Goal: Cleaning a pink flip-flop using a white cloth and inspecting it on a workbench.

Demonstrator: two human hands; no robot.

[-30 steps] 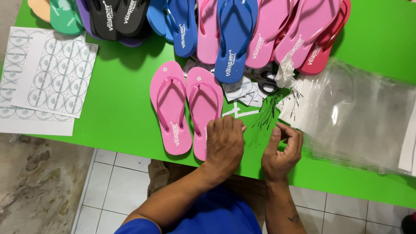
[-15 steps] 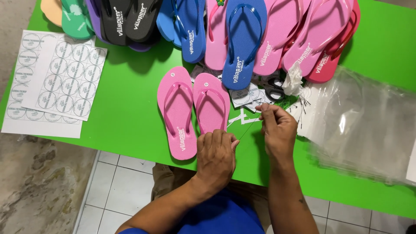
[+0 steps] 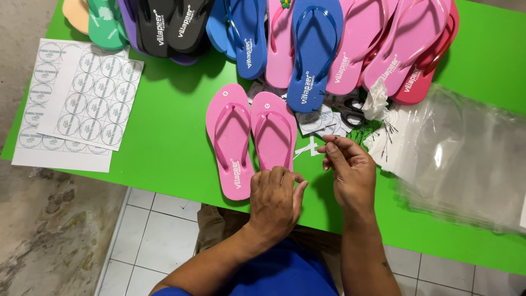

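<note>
Two pink flip-flops lie side by side on the green table (image 3: 164,142), the left one (image 3: 230,137) and the right one (image 3: 272,129), toes pointing away from me. My left hand (image 3: 276,200) rests on the heel end of the right flip-flop, fingers curled over it. My right hand (image 3: 348,170) hovers just right of the pair. Its thumb and fingertips are pinched together above small white strips (image 3: 307,148). Anything between the fingers is too small to see.
A row of flip-flops, blue (image 3: 312,49), black (image 3: 170,22), pink (image 3: 405,49) and others, lines the far edge. Round-sticker sheets (image 3: 82,98) lie at left. Clear plastic bags (image 3: 466,159) are stacked at right. Scissors (image 3: 350,112), paper tags (image 3: 320,120) and thin black fasteners (image 3: 383,129) sit in the middle.
My right hand has risen from the near table edge toward the tags and pinched its fingers. My left hand slid slightly down onto the flip-flop heel.
</note>
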